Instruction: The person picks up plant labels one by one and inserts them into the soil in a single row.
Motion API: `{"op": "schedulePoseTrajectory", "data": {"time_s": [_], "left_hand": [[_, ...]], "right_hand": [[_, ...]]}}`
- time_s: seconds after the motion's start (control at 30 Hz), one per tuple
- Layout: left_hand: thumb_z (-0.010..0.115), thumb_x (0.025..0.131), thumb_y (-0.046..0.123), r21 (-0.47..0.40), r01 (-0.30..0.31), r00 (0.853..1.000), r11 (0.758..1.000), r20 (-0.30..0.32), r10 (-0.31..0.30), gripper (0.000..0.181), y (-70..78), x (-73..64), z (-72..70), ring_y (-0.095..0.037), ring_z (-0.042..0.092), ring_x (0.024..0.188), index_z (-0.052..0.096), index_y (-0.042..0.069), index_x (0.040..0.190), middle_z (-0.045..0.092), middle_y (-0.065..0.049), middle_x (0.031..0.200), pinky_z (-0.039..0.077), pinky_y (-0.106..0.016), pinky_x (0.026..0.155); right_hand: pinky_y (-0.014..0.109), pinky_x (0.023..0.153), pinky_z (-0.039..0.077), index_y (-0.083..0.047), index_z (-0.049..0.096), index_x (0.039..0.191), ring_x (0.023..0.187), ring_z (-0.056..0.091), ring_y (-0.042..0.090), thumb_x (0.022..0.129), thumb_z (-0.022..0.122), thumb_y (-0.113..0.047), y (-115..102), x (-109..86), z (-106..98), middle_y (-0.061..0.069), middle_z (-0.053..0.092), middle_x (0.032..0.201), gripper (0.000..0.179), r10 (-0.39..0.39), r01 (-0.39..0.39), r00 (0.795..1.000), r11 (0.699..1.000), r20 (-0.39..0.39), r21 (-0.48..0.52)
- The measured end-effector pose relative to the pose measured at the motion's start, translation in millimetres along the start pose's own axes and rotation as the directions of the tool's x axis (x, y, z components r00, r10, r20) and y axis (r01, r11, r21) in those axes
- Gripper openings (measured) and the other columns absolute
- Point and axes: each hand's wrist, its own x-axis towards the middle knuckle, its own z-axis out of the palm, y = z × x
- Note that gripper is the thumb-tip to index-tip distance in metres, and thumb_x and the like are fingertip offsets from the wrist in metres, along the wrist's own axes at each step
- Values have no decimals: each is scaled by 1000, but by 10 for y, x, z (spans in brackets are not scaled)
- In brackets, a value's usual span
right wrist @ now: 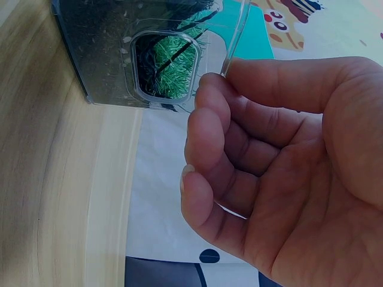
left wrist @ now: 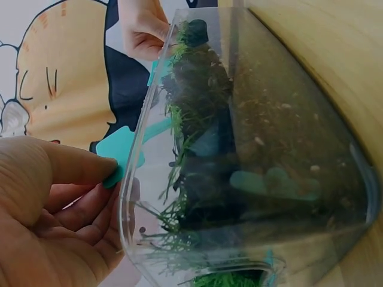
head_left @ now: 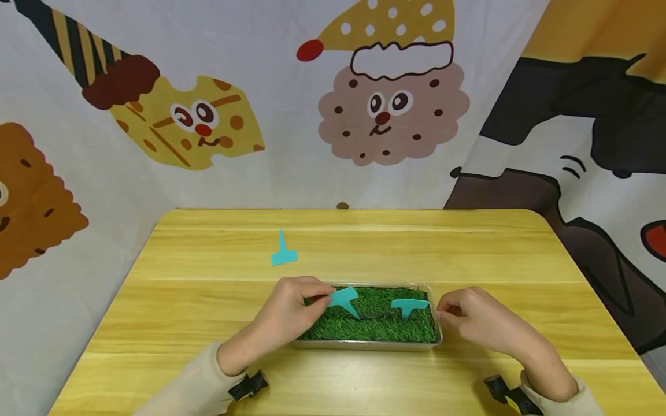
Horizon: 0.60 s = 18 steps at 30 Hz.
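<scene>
From my seat, the part I steer by is the left hand [head_left: 278, 306]: thumb and forefinger pinch a turquoise label [head_left: 345, 297] by the left end of its crossbar. The label lies to the right of those fingertips, its stem slanting down and rightward to the grass [head_left: 374, 329], so I'd judge that any push turns on that slant, along the stem's length (how deep the tip sits, the blades hide from me). The left hand is the nearer one to it; the right hand [head_left: 477, 318] is at the other end of the clear tub [head_left: 364, 345], thumb and forefinger gripping its rim, the other fingers bent.

The pinched label is a flat T of one even colour, with a broad head and a narrower stem; I make out no writing on it. The tub runs left to right on the wooden table [head_left: 156, 300]. A second label [head_left: 409, 304] stands in the grass near the right hand, head up. Beyond the tub's left end, a third label [head_left: 284, 257] lies flat, stem pointing toward the printed curtain [head_left: 291, 115].
</scene>
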Motion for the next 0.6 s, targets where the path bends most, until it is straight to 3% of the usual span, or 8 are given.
{"op": "schedulePoseTrajectory", "data": {"time_s": [0.33,0.6], "left_hand": [[72,94,-6,67,-27,998,997,57,23,20,21,39,53,-8,69,83,80,-1,112,77,-8,104,58,-23,69],[70,95,-5,134,-74,993,988,98,61,20,67,108,105,-9,69,87,80,0,112,76,-7,104,58,-22,73]], "right_hand": [[26,55,44,-18,76,89,60,48,3,102,67,-10,5,0,11,-8,64,75,17,7,-7,1000,1000,3,15],[26,56,41,-17,76,90,60,45,2,102,67,-11,1,-2,-6,-8,63,74,17,-5,5,1000,1000,1,7]]}}
